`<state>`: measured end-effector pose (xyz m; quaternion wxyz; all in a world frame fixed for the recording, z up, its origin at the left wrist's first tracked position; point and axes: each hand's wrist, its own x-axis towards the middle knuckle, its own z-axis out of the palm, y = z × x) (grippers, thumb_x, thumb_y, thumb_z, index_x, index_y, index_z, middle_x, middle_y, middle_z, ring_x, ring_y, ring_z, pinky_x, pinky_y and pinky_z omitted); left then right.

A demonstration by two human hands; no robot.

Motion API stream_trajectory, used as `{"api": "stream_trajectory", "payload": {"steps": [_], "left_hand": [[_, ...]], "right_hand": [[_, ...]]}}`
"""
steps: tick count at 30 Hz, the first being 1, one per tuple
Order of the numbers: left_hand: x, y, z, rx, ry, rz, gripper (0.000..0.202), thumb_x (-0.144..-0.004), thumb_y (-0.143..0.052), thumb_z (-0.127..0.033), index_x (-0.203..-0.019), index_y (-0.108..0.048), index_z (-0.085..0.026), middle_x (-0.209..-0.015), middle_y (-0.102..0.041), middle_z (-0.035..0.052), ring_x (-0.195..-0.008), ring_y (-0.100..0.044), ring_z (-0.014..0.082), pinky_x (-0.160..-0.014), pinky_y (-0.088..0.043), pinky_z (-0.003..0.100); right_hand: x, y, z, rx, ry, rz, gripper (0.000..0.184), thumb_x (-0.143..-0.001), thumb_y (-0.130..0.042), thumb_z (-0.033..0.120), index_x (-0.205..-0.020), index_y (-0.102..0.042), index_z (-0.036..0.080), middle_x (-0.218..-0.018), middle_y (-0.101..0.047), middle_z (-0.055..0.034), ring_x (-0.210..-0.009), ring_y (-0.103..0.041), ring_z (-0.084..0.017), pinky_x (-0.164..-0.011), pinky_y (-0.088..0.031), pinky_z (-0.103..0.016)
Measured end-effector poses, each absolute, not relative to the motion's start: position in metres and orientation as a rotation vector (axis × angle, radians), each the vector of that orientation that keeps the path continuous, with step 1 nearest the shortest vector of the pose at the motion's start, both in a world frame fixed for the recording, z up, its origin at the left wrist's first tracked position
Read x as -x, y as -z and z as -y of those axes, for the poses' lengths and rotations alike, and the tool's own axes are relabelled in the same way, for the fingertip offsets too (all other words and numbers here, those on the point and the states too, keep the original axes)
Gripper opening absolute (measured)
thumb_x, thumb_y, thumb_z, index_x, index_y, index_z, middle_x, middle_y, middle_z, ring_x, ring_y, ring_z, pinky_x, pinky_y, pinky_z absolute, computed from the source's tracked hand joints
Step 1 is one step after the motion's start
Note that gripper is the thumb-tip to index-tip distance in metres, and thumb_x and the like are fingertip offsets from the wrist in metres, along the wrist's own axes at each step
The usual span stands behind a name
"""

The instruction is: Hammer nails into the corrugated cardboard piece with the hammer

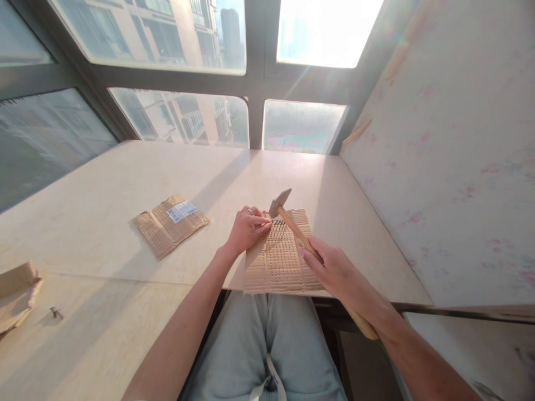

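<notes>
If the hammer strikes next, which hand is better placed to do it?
Probably the right hand: it holds the hammer, while the left hand is at the cardboard, with its fingers close to the hammer's head.

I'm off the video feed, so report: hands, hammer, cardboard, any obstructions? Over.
Right hand gripping hammer. Left hand beside nails, pinch contents unclear. Cardboard lying flat, nails near far edge. Labelled piece apart to left, not obstructing.

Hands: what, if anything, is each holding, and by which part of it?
The right hand holds the hammer by its wooden handle. The left hand is over the cardboard; whether it holds anything cannot be told.
</notes>
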<state>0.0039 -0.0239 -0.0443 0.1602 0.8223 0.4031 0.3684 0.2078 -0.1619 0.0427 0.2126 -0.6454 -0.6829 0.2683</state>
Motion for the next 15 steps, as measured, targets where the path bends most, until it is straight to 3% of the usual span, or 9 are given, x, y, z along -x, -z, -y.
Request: {"api": "stream_trajectory", "payload": {"steps": [10, 15], "left_hand": [[-0.005, 0.044, 0.026, -2.327, -1.067, -1.161, 0.010, -0.083, -0.070, -0.031, -0.079, -0.078, -0.028, -0.078, -0.067, 0.0038, -0.084, -0.056, 0.0198, -0.080, -0.044, 0.039], [0.000, 0.036, 0.028, -2.300, -1.075, -1.071, 0.011, -0.084, -0.068, -0.032, -0.083, -0.078, -0.027, -0.081, -0.069, 0.0045, -0.085, -0.059, 0.0196, -0.081, -0.049, 0.039]], "right_hand": [[-0.213, -0.052, 0.167, 1.700, -0.690, 1.802, 0.026, -0.094, -0.043, 0.038, -0.081, -0.056, 0.020, -0.068, -0.058, 0.0004, -0.061, -0.052, -0.015, -0.057, -0.038, -0.025], [-0.214, -0.055, 0.176, 1.702, -0.814, 1.684, 0.024, -0.093, -0.044, 0.039, -0.081, -0.055, 0.021, -0.054, -0.050, 0.0043, -0.048, -0.048, -0.013, -0.045, -0.035, -0.024]]}}
